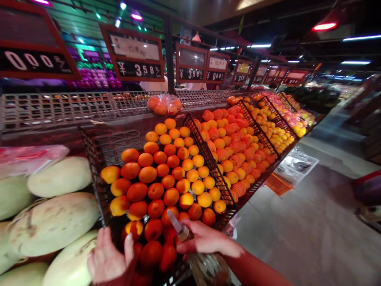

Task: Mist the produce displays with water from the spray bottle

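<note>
Oranges (147,174) lie in a crate (117,139) before the left hand (108,260) and right hand (205,238), more fruit (233,128) farther right. Melons (53,224) lie left of the left hand, floor (276,238) right of the right hand; beyond the crate runs a rack (59,109).

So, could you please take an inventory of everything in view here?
Crates: at least three, black, centre, receding right
Oranges: dozens, orange, nearest crate
Partly net-wrapped fruit: dozens, reddish-orange, next crate along
Smaller fruit: many, yellow-orange, farther crates
Melons: about six, pale green, lower left
Plastic wrapping: one, pinkish, by the rear melons
Bagged fruit: one bag, orange-red, behind the oranges
Mesh racking: several panels, grey, along the back
Price signs: at least seven, brown-framed, above the racking
Lamps: several, mixed colours, overhead
Floor containers: two, white and orange, right
Floor: one stretch, grey, right
Clear plastic item: one, transparent, bottom centre, kind unclear
Left hand: one, bare, beside the oranges
Right hand: one, bare, gripping the plastic item
</note>
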`<control>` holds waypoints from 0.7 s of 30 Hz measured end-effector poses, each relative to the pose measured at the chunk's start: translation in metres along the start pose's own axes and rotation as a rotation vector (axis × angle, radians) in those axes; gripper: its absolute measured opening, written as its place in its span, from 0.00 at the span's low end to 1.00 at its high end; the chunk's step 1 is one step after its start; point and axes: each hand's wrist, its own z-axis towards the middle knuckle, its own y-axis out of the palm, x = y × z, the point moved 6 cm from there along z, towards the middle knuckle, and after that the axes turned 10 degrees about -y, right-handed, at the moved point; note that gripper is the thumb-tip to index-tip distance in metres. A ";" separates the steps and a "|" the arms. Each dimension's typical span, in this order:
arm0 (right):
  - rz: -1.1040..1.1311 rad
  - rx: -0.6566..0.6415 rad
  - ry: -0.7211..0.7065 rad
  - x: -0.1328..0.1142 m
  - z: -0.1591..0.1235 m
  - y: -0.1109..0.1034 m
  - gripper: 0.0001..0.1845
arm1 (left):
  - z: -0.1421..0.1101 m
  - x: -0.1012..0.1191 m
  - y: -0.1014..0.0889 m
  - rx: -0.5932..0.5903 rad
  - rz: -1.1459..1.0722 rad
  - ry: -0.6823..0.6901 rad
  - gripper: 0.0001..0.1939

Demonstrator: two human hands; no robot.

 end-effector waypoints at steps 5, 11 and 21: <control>0.173 0.394 -0.019 0.012 -0.042 -0.048 0.27 | -0.001 0.003 -0.004 0.023 0.016 0.013 0.41; 0.368 0.594 0.094 0.032 -0.061 -0.071 0.32 | -0.007 0.012 -0.007 0.049 0.017 0.080 0.42; 0.103 -0.017 -0.066 -0.019 0.050 -0.001 0.32 | -0.010 0.005 -0.002 0.007 0.035 0.074 0.45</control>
